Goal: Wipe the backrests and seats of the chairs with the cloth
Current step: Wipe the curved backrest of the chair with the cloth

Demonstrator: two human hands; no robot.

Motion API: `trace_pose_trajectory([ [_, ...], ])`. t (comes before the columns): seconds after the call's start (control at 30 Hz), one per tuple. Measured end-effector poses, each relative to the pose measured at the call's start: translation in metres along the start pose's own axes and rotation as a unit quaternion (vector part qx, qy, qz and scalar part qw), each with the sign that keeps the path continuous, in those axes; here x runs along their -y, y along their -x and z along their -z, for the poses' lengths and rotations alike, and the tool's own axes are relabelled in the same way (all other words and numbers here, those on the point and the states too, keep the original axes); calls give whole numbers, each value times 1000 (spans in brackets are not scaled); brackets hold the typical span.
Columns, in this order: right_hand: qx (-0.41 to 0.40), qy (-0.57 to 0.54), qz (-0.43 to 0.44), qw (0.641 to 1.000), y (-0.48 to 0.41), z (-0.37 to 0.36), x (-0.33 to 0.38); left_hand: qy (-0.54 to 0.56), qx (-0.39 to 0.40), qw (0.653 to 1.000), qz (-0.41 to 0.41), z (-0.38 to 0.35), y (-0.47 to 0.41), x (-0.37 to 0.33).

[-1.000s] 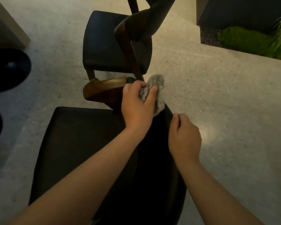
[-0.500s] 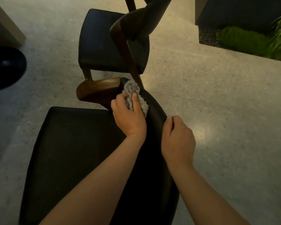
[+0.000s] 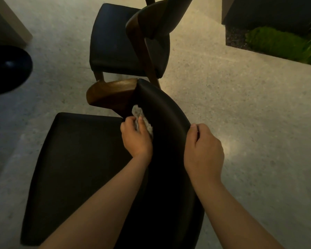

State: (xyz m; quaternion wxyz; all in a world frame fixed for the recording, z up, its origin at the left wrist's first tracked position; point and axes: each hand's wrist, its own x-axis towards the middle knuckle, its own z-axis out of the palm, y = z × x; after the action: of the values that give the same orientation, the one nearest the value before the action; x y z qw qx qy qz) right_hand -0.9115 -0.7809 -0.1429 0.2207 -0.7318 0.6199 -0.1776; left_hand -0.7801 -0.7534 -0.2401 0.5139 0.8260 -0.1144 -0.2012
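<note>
Right below me stands a near chair with a black padded backrest (image 3: 162,112), a black seat (image 3: 75,159) and a brown wooden arm end (image 3: 111,90). My left hand (image 3: 136,136) grips a crumpled grey cloth (image 3: 142,119) and presses it against the inner face of that backrest, near its far end. My right hand (image 3: 204,150) is closed on the backrest's top edge. A second chair of the same kind is beyond it, with its black seat (image 3: 115,38) and curved backrest (image 3: 156,20) in view.
Speckled pale floor (image 3: 241,123) surrounds the chairs. A round black table base (image 3: 7,69) lies at the left, another dark shape at the left edge. A dark planter with green moss (image 3: 273,42) stands at the upper right. A pale wall corner (image 3: 13,20) is at the upper left.
My left hand has carried the cloth from the top far end of the backrest down onto its inner face. My right hand has kept its hold on the top edge.
</note>
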Motion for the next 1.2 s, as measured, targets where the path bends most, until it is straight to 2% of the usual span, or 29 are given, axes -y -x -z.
trace_pose_trajectory([
  [0.23, -6, -7, 3, 1000, -1, -3, -3, -11, 72, 996, 56, 1, -16, 54],
  [0.3, -7, -9, 3, 1000, -1, -2, -3, -23, 155, 979, 131, 9, -22, 70],
  [0.37, -6, -5, 3, 1000, 0, -1, -2, -95, 293, 931, 196, 19, -21, 83],
  [0.4, -7, -2, 4, 1000, 0, -1, -2, -128, 326, 916, 197, 24, -21, 86],
  [0.47, -10, 0, 6, 1000, 0, -2, -1, -130, 300, 932, 158, 33, -21, 79],
  [0.53, -11, 4, 6, 1000, 0, -2, -1, -84, 232, 963, 111, 41, -22, 59],
  [0.6, -12, 7, 6, 1000, 0, -2, 0, -41, 143, 988, 33, 48, -19, 27],
  [0.67, -11, 9, 9, 1000, 0, -1, 0, -18, 74, 995, -67, 49, -10, -12],
  [0.8, -6, 21, 10, 1000, 1, -1, 1, -11, 70, 976, -205, 35, 1, -69],
  [0.93, -6, 31, 6, 999, 0, -1, 2, 2, 70, 968, -242, 19, 0, -100],
  [1.03, -7, 37, 5, 999, 1, -1, 3, 14, 104, 958, -267, 13, 3, -108],
  [1.1, -9, 38, 4, 999, 1, -1, 3, -52, 119, 946, -297, 13, 3, -101],
  [1.2, -7, 42, 4, 999, 0, -2, 3, -183, 99, 917, -339, 14, -6, -92],
])
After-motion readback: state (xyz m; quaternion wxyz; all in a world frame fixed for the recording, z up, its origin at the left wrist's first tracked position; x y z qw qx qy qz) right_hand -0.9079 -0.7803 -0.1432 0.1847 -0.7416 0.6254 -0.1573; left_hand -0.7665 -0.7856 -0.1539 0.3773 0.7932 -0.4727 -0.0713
